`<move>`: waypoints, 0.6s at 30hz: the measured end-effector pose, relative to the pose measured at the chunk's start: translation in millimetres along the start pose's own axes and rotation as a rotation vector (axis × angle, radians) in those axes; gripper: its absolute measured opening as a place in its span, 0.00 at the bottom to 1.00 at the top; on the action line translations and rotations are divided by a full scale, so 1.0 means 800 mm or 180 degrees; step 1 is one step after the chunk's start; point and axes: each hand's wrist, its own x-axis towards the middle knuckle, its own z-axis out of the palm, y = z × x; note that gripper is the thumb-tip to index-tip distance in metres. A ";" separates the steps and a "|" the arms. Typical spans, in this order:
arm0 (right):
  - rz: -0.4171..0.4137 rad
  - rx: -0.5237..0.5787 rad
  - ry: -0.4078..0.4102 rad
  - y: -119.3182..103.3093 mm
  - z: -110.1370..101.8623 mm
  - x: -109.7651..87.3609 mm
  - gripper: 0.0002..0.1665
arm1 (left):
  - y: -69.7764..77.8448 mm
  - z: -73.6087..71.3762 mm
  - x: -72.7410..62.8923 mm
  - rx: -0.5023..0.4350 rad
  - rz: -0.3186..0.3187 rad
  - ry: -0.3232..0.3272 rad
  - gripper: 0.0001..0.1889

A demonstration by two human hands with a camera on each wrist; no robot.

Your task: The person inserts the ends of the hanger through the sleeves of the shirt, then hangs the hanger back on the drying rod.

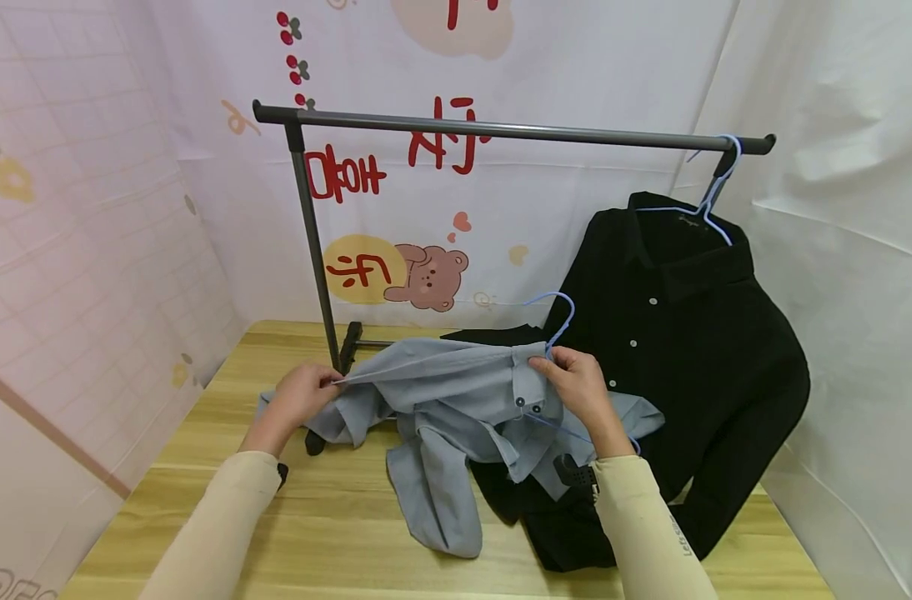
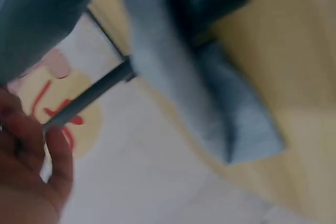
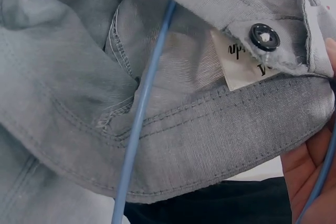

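A grey-blue shirt [image 1: 456, 375] is stretched sideways between the two hands, its sleeve drooping to the table. My left hand [image 1: 302, 396] pinches its fabric edge at the left; in the left wrist view that hand [image 2: 31, 166] is at the lower left, with blurred cloth above. My right hand [image 1: 579, 383] grips the collar just below the hook of a light-blue hanger [image 1: 568, 312]. Close up in the right wrist view, the hanger's wire [image 3: 142, 114] crosses the shirt's collar [image 3: 226, 135], near a dark button [image 3: 265, 37] and a white label [image 3: 236, 64].
A dark metal clothes rack [image 1: 501, 129] stands on the wooden table [image 1: 336, 533]. At its right end hangs a black shirt [image 1: 696, 333] on another light-blue hanger [image 1: 707, 200], its lower part spreading over the table beneath the grey-blue shirt. A printed white cloth [image 1: 591, 50] covers the back.
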 end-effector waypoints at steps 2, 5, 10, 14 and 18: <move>0.0003 -0.0014 0.0026 0.001 0.000 0.000 0.23 | -0.012 0.004 -0.004 0.0009 -0.0248 0.0289 0.12; 0.0010 -0.0013 0.0051 0.000 0.000 -0.001 0.22 | -0.023 0.006 -0.009 -0.0167 -0.0601 0.0785 0.12; 0.0043 0.0034 0.0054 0.000 -0.001 -0.001 0.25 | -0.019 -0.016 -0.008 -0.1362 -0.1104 0.1080 0.19; 0.0080 0.0057 0.0136 0.001 -0.002 0.000 0.26 | -0.015 -0.058 -0.006 -0.2001 -0.0949 0.0744 0.20; 0.0159 0.0073 0.0230 0.005 -0.007 0.001 0.25 | -0.023 -0.109 -0.011 -0.1194 -0.0335 0.0230 0.19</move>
